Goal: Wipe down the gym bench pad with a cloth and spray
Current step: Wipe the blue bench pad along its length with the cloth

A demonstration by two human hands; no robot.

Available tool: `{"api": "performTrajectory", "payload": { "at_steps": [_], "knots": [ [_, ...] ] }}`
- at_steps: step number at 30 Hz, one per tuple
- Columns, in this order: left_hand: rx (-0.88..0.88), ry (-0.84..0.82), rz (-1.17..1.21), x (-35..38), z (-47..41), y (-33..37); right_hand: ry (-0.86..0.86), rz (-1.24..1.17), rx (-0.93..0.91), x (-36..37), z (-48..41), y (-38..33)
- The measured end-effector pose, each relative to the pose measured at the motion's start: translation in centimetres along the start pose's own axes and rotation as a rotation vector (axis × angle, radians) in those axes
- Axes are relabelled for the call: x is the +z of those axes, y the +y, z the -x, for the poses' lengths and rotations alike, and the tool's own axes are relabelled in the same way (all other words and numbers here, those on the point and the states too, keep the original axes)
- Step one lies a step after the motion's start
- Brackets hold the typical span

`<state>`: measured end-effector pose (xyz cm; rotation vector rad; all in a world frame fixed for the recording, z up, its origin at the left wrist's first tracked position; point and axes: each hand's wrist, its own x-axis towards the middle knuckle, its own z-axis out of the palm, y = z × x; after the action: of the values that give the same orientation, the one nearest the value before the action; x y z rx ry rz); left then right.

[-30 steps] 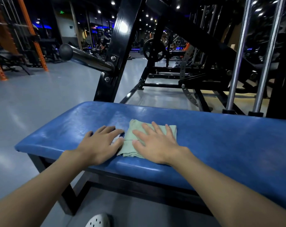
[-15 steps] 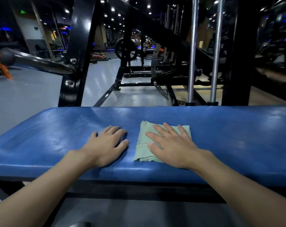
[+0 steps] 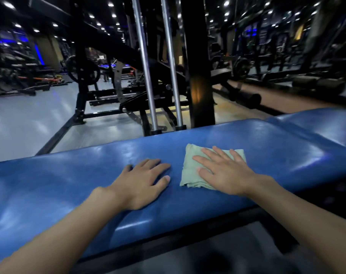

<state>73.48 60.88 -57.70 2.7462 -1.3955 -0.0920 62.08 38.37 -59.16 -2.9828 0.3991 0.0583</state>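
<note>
While the right hand [image 3: 225, 173] is lying flat on the folded green cloth [image 3: 190, 161], fingers straight and spread, it is pressing that cloth onto the blue bench pad [image 3: 277, 147] just right of the frame's centre; the left hand [image 3: 142, 182] is resting palm-down on bare vinyl just beside the cloth, with a narrow strip of pad showing between them; neither hand is gripping anything, both lying open and bearing down. The pad is running across the whole lower half of the frame, and a seam at the upper right is marking off a second cushion [image 3: 316, 123]; behind it, chrome guide rods [image 3: 146, 76] and a black upright [image 3: 200, 76] are rising at top centre. No spray bottle is showing anywhere, and the pad's sheen could be lamp glare or moisture; I cannot tell which. The step in hand is looking like the wipe itself, with the left hand bracing; the next move is probably calling for an even, flat-palmed slide along the vinyl, most likely toward the seam on the right, with enough downward pressure that the cloth travels with the palm rather than bunching or slipping out from under it.
</note>
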Motion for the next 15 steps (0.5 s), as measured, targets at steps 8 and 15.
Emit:
{"api": "performTrajectory", "payload": {
  "at_steps": [8,15],
  "knots": [
    [0.223,0.003,0.018,0.1,-7.7,9.3,0.068,-0.029,0.24,-1.4,1.1,11.2],
    [0.282,-0.093,-0.019,1.3,-10.5,15.8,0.126,-0.028,0.465,-1.9,1.5,19.5]
  ]
}}
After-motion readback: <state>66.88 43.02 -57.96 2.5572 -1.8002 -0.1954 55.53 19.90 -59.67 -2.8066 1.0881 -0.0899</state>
